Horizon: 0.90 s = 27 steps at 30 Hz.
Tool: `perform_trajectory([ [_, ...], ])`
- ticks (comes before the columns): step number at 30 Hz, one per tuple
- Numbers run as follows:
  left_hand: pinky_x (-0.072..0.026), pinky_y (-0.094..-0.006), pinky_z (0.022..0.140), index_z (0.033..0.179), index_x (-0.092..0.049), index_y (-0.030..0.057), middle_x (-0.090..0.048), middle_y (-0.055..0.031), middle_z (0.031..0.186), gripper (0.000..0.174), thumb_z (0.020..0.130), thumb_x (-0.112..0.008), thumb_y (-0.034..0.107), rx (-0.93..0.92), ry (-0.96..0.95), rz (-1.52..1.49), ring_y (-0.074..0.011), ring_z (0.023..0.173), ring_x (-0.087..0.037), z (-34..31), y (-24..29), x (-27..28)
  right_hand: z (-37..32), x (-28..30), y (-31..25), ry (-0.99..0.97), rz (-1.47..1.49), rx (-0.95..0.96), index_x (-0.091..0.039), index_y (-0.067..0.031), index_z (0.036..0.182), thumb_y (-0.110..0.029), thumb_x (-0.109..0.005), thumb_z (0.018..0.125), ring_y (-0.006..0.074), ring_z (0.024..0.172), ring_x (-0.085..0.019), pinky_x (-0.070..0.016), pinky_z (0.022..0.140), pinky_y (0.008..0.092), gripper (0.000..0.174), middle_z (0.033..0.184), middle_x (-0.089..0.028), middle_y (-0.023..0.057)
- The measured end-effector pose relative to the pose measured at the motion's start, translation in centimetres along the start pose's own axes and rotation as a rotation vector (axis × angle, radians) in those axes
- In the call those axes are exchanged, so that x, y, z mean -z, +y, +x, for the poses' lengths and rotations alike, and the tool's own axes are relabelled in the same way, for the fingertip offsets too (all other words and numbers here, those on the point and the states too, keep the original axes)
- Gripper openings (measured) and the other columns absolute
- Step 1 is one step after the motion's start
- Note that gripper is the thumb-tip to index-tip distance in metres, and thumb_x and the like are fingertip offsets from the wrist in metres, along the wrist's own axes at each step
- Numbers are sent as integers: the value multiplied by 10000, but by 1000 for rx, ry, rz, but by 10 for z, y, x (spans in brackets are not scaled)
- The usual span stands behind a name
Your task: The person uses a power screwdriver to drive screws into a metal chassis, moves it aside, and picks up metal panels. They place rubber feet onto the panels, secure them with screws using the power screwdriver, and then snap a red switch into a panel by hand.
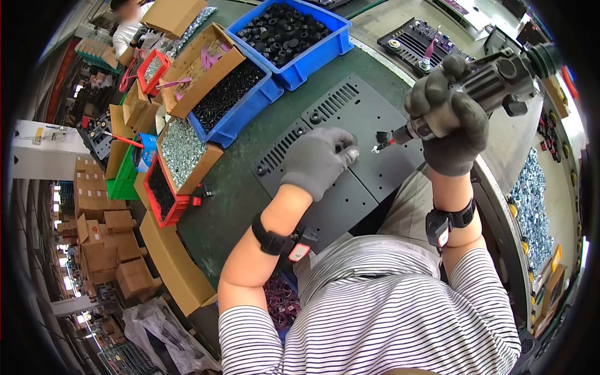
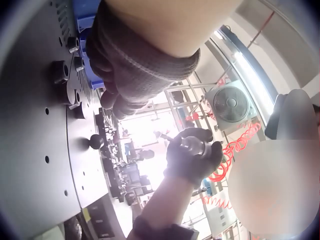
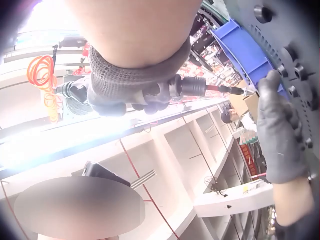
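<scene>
My gloved right hand point(image 1: 456, 119) grips a power screwdriver point(image 1: 494, 84) by its body. A bright screw point(image 1: 375, 149) sits at the tip of its bit, over a dark metal panel point(image 1: 325, 206). My gloved left hand point(image 1: 319, 159) is low over the middle of that panel, fingers bent and thumb near the index finger. I cannot tell whether something is between them. Several round black feet point(image 2: 62, 71) stand on the panel around this hand. Another black foot point(image 2: 95, 141) is farther off, near the screwdriver's tip in the head view.
Blue bins point(image 1: 292, 72) of black parts stand beyond the panel. At the left are a carton of screws point(image 1: 181, 150) and a red tray point(image 1: 165, 203). A black assembly point(image 1: 406, 47) lies at the back right. Another person point(image 1: 128, 31) is at the far left.
</scene>
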<state>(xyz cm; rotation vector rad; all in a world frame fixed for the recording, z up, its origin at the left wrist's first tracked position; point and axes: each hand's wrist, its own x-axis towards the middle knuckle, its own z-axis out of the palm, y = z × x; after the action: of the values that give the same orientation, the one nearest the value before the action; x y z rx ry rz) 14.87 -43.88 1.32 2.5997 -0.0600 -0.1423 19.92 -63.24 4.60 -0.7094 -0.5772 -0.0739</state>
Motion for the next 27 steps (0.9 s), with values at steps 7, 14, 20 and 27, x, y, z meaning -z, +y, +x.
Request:
perform_trajectory([
  [7,-479,-378,754,965,-679,171,-657,-84,958,256,839,-591,376,105,54,177,-278,882,-614,42,-13,6,10,4,5,120,-134,-60,-472,4,1143,-221,-574,708,228,650,-578,-465,579,328,500,758,-564,102],
  [14,-488,-308,716,1089,-647,102,-681,-97,916,338,792,-686,259,78,-135,75,-212,801,-652,44,-17,11,35,16,12,79,-280,-50,-472,30,1088,-137,-559,749,176,559,-562,-447,534,278,387,688,-583,129],
  [20,-485,-265,738,1093,-641,70,-685,-87,967,306,812,-669,190,44,51,-194,-155,827,-648,98,-34,-5,73,32,39,101,-365,-79,-479,30,1055,-88,-598,749,184,578,-590,-456,518,268,349,705,-598,117],
  [27,-487,-332,779,1079,-647,113,-664,-112,981,320,793,-671,254,-64,108,-151,-254,872,-635,125,-28,-20,104,36,78,115,-429,-165,-453,27,1082,-90,-604,726,187,625,-581,-453,577,290,404,735,-589,105],
])
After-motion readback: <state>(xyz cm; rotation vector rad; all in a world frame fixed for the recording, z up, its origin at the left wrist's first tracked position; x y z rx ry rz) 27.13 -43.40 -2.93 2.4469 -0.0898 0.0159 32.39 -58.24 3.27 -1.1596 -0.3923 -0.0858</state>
